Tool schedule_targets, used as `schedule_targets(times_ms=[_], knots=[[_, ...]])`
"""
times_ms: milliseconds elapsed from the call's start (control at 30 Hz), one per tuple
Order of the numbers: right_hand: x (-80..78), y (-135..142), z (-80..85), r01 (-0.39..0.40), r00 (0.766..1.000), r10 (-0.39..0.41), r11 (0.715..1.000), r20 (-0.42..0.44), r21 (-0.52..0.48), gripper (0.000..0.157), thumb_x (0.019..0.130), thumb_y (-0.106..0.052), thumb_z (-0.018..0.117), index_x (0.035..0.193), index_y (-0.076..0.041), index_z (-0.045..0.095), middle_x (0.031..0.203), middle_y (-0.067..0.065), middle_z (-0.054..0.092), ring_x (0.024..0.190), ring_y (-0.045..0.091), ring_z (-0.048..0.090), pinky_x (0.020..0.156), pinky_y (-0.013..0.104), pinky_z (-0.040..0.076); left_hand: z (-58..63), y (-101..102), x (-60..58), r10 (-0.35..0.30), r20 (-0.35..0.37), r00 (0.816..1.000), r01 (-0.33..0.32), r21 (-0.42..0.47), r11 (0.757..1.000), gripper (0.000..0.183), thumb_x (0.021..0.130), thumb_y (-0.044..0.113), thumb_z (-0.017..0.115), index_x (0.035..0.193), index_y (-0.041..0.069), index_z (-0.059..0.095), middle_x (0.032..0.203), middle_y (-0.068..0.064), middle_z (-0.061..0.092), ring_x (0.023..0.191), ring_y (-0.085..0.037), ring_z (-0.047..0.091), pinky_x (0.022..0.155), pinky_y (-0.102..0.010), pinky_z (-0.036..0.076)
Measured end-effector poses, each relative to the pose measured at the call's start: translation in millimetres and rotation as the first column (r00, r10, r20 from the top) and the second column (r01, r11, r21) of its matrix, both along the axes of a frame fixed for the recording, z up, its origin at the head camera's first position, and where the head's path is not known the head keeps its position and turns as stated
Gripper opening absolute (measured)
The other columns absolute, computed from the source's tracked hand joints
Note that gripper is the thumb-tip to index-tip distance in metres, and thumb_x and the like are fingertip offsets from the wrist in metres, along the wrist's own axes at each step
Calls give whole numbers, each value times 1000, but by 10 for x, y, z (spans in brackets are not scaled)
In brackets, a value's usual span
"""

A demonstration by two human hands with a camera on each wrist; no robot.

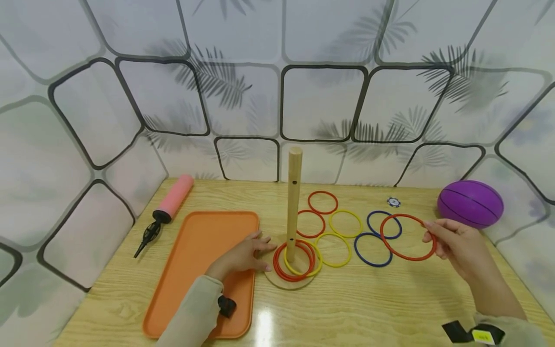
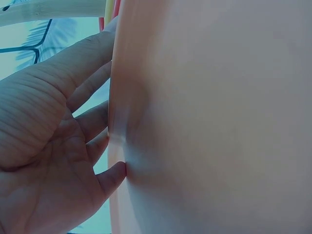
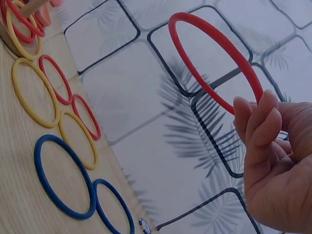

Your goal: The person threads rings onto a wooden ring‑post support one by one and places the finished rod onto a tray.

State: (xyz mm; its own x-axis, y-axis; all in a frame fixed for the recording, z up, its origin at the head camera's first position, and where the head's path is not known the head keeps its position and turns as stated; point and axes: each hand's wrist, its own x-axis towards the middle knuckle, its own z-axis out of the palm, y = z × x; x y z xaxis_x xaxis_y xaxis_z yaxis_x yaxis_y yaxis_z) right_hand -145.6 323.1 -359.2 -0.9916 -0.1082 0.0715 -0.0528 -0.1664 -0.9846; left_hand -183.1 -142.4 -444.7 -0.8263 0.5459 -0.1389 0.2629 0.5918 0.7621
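Observation:
My right hand (image 1: 459,246) pinches a red ring (image 1: 407,257) by its right side, above the table near two blue rings (image 1: 374,265). In the right wrist view the held ring (image 3: 214,35) stands tilted between thumb and fingers. A wooden post (image 1: 295,193) rises upright from a round base (image 1: 290,285). Red rings (image 1: 277,272) and a yellow ring (image 1: 320,262) lie around its foot. My left hand (image 1: 240,255) is beside the base, fingers extended over the right edge of the orange tray (image 1: 204,221). It holds nothing.
Loose red rings (image 1: 323,192) and yellow rings (image 1: 347,211) lie right of the post. A blue-and-white chip (image 1: 393,202) lies farther back. A purple ball (image 1: 470,203) sits at the right wall, and a pink hand pump (image 1: 174,197) lies at the back left.

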Motion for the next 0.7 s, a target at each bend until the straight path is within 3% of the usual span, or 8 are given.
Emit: schedule_targets(times_ms=[467,700], knots=[[-113,-327,426,-52,998,46,986,43,157,18,96,-10,56,85,-9,70,68,3,67,43,7,51,40,19,43,-10,-2,-8,-1,-10,1000,1,-9,1000,60,78,18,78,133,9,56,145,-14,41,144,-34,7,112,-54,17],[-190,-489,705,-105,994,101,978,34,178,21,96,-10,56,83,-8,72,68,2,66,43,7,50,39,19,40,-24,-4,-14,-2,-16,1000,1,-21,1000,60,78,19,77,133,10,56,145,-13,40,144,-33,7,112,-54,17]])
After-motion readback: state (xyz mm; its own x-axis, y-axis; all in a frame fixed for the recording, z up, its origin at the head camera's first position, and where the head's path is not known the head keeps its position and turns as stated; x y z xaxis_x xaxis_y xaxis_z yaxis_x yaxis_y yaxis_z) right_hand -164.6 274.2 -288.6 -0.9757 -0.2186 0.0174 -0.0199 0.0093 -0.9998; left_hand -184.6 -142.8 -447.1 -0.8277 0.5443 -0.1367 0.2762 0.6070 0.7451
